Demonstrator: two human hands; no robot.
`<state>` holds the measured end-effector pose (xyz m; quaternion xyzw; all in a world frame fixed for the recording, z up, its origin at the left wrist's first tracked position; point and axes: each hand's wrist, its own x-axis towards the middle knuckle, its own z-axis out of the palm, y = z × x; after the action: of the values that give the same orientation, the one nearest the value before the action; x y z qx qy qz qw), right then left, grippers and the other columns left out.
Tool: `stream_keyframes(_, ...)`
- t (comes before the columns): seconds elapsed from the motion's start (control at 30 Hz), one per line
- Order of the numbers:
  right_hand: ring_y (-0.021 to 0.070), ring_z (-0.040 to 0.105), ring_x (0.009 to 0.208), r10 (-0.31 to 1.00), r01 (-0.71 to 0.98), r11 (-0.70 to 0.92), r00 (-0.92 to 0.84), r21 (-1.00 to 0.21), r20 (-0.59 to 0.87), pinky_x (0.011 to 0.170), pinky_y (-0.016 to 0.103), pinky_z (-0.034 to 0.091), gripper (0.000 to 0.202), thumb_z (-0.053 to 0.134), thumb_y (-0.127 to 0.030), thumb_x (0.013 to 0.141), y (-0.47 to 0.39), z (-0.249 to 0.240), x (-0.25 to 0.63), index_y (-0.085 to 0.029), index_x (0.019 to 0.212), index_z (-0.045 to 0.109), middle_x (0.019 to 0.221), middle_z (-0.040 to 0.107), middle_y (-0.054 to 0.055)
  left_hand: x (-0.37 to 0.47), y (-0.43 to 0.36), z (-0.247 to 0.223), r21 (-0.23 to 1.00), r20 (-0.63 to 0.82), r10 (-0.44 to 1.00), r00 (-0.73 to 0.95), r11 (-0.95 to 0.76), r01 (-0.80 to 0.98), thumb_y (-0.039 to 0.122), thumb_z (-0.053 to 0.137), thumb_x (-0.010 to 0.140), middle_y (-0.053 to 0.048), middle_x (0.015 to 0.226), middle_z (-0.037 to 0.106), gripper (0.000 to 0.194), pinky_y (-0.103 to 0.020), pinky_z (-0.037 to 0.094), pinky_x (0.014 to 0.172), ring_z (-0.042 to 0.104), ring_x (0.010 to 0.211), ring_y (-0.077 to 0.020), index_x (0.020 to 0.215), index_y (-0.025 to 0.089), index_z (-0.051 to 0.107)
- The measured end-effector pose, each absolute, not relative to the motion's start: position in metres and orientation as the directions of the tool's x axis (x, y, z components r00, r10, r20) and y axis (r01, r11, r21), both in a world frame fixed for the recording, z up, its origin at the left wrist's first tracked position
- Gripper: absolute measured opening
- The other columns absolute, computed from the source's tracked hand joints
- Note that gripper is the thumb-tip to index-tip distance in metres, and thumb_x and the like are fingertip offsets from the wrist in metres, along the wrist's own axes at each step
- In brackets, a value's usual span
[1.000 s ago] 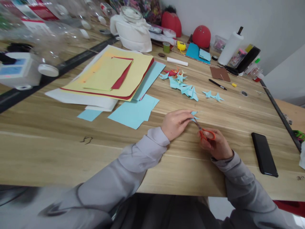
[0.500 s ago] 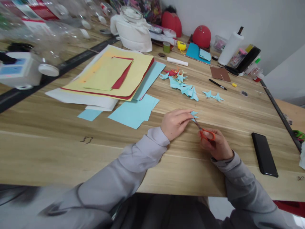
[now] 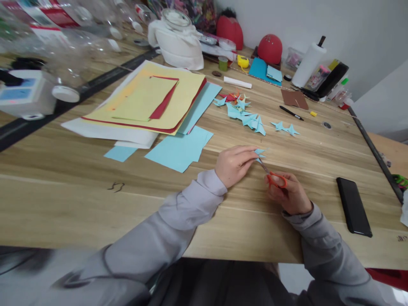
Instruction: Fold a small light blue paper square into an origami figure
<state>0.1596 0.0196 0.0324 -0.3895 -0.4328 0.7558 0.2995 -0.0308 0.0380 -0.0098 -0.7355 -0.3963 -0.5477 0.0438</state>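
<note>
Between the fingertips of my left hand [image 3: 234,165] is a small folded light-blue paper piece [image 3: 260,151], its pointed ends sticking out to the right. My right hand [image 3: 291,193] grips orange-handled scissors [image 3: 277,179], fingers in the loops. The blades point up and left and meet the paper close to my left fingertips; whether they are parted is too small to tell. Beyond my hands lie several folded light-blue paper pieces [image 3: 251,121], some red and orange ones among them. Two small star-like blue pieces [image 3: 285,127] rest to their right.
Left of my hands are blue paper sheets [image 3: 177,148] and a stack of yellow, red and white paper [image 3: 137,97]. A black phone [image 3: 353,206] lies at the right. Farther back are a pen [image 3: 291,112], a yellow tape measure [image 3: 242,61] and a red pincushion-like dome [image 3: 270,48]. Plastic bottles [image 3: 65,93] crowd the far left.
The scissors and my right hand have shifted only very slightly. My left hand and the blue paper piece stay in the same place.
</note>
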Motion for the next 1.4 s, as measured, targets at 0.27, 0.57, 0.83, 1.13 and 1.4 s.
stream_keyframes(0.27, 0.0026, 0.017, 0.034, 0.789, -0.113, -0.447, -0.517, -0.887, -0.332, 0.039, 0.023, 0.011, 0.031, 0.072, -0.042, 0.068, 0.0187, 0.0347, 0.1583, -0.013, 0.068, 0.063, 0.036, 0.032, -0.01, -0.0308, 0.0379, -0.0109, 0.377, 0.839, 0.538, 0.078, -0.679, 0.629, 0.016, 0.06, 0.084, -0.008, 0.097, 0.075, 0.012, -0.028, 0.058, 0.077, 0.072, 0.086, -0.0166, 0.087, 0.017, 0.071)
stream_keyframes(0.57, 0.0024, 0.017, 0.035, 0.78, -0.114, -0.45, -0.533, -0.886, -0.327, 0.04, 0.023, 0.011, 0.031, 0.073, -0.042, 0.068, 0.0182, 0.0339, 0.1588, -0.013, 0.071, 0.063, 0.037, 0.031, -0.011, -0.0308, 0.0385, -0.0104, 0.379, 0.843, 0.533, 0.069, -0.681, 0.627, 0.016, 0.06, 0.084, -0.008, 0.099, 0.075, 0.011, -0.027, 0.058, 0.077, 0.071, 0.087, -0.016, 0.088, 0.018, 0.07)
stream_keyframes(0.83, 0.0024, 0.017, 0.036, 0.776, -0.106, -0.444, -0.542, -0.89, -0.323, 0.04, 0.023, 0.011, 0.031, 0.075, -0.042, 0.066, 0.0194, 0.0315, 0.1605, -0.013, 0.071, 0.063, 0.038, 0.031, -0.011, -0.0308, 0.0384, -0.0109, 0.368, 0.848, 0.526, 0.071, -0.68, 0.634, 0.016, 0.06, 0.084, -0.007, 0.099, 0.075, 0.011, -0.027, 0.058, 0.077, 0.071, 0.087, -0.0154, 0.088, 0.019, 0.07)
stream_keyframes(1.13, 0.0028, 0.017, 0.036, 0.783, -0.071, -0.432, -0.525, -0.899, -0.335, 0.04, 0.023, 0.011, 0.031, 0.076, -0.042, 0.064, 0.0176, 0.0353, 0.1583, -0.014, 0.07, 0.063, 0.038, 0.033, -0.01, -0.0314, 0.0379, -0.0096, 0.388, 0.832, 0.549, 0.077, -0.676, 0.626, 0.016, 0.059, 0.085, -0.008, 0.099, 0.075, 0.013, -0.029, 0.058, 0.077, 0.071, 0.087, -0.0165, 0.088, 0.019, 0.071)
stream_keyframes(1.4, 0.0029, 0.02, 0.037, 0.81, -0.029, -0.378, -0.494, -0.926, -0.315, 0.039, 0.023, 0.01, 0.034, 0.078, -0.044, 0.062, 0.0174, 0.0384, 0.156, -0.014, 0.066, 0.063, 0.04, 0.035, -0.009, -0.0324, 0.0372, -0.0099, 0.397, 0.817, 0.571, 0.081, -0.659, 0.639, 0.018, 0.058, 0.086, -0.008, 0.1, 0.075, 0.013, -0.03, 0.057, 0.078, 0.071, 0.088, -0.0169, 0.089, 0.019, 0.071)
